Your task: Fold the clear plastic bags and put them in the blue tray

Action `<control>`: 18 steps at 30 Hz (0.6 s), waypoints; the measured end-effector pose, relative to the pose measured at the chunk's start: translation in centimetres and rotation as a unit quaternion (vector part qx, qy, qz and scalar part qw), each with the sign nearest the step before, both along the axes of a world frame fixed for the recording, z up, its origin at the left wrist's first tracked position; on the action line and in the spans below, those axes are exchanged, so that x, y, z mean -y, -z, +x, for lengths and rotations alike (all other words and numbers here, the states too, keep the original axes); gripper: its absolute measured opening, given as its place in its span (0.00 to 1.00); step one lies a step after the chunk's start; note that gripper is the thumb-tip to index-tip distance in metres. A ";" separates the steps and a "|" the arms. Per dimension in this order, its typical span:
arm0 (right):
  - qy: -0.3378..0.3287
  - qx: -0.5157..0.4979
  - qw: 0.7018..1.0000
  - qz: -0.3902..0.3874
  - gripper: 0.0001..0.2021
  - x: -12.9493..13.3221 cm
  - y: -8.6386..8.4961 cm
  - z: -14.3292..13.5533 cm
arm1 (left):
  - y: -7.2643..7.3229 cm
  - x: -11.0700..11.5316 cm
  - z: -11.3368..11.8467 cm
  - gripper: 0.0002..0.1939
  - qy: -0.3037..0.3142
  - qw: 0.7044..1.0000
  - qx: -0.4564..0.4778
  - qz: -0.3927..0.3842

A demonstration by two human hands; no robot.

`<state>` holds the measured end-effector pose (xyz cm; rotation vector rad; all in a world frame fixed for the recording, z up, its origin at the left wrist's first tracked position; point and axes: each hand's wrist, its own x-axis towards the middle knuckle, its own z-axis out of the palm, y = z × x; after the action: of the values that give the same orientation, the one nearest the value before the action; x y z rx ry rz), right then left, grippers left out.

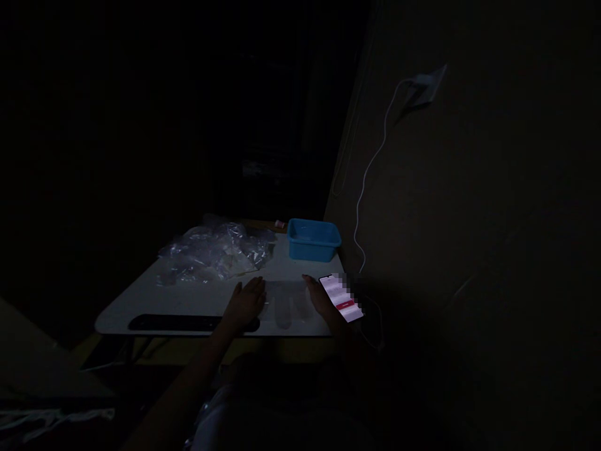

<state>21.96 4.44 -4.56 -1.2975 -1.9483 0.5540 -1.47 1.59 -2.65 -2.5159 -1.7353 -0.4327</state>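
The scene is very dark. My left hand (pixel 246 302) lies flat, fingers apart, on the white table (pixel 141 300), touching the left edge of a clear plastic sheet or bag (pixel 287 304). My right hand (pixel 319 299) rests at the right edge of that sheet, palm inward, holding nothing that I can make out. A lit phone (pixel 342 297) lies right next to my right hand at the table's right edge.
A blue plastic tub (pixel 313 239) stands at the table's far right. A heap of clear plastic bags (pixel 216 252) lies at the far left. A long black bar (pixel 178 322) sits along the front edge. A white cable (pixel 370 169) hangs from a wall plug (pixel 425 84).
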 end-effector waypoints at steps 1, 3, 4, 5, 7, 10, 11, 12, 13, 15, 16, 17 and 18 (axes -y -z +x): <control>0.020 -0.008 1.000 -0.006 0.20 0.1 -0.3 0.0 | 0.0 0.0 0.0 0.22 -0.001 1.000 0.003 -0.003; 0.052 -0.028 0.998 -0.026 0.19 0.4 -0.8 -0.2 | 0.0 0.0 0.0 0.22 -0.001 1.000 0.017 -0.012; 0.061 -0.037 0.997 -0.038 0.19 0.6 -1.1 -0.3 | -0.1 0.0 -0.1 0.22 -0.002 0.999 0.030 -0.018; 0.066 -0.042 0.996 -0.051 0.18 0.8 -1.3 -0.4 | -0.1 -0.1 -0.1 0.23 -0.003 0.998 0.048 -0.026; 0.068 -0.038 0.994 -0.074 0.18 1.1 -1.6 -0.6 | -0.3 -0.1 -0.3 0.23 -0.008 0.995 0.093 -0.045; 0.074 0.000 0.995 -0.061 0.20 1.3 -1.8 -1.0 | -0.6 -0.3 -0.7 0.24 -0.014 0.985 0.154 -0.070; 0.075 0.021 0.996 -0.045 0.21 1.3 -1.9 -1.2 | -0.7 -0.4 -0.8 0.24 -0.014 0.983 0.169 -0.073; 0.076 0.046 0.996 -0.030 0.21 1.2 -2.0 -1.3 | -0.7 -0.5 -0.9 0.24 -0.012 0.981 0.182 -0.074; 0.078 0.071 0.994 -0.019 0.22 1.1 -2.2 -1.4 | -0.7 -0.6 -1.1 0.24 -0.011 0.978 0.194 -0.071; 0.076 0.127 0.989 -0.013 0.22 0.7 -2.8 -1.6 | -0.5 -0.8 -1.3 0.23 -0.008 0.973 0.222 -0.065; 0.074 0.151 0.986 -0.017 0.22 0.4 -3.1 -1.7 | -0.3 -0.9 -1.3 0.23 -0.005 0.970 0.236 -0.063; 0.069 0.170 0.983 -0.023 0.22 0.1 -3.4 -1.8 | -0.1 -1.0 -1.4 0.23 -0.001 0.966 0.251 -0.063; 0.060 0.184 0.981 -0.030 0.22 -0.3 -3.7 -1.9 | 0.1 -1.2 -1.5 0.24 0.002 0.962 0.267 -0.063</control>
<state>20.09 4.75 -0.86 -1.6371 -2.1411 0.3312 -2.95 2.77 -2.72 -2.6576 -1.9714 -1.1253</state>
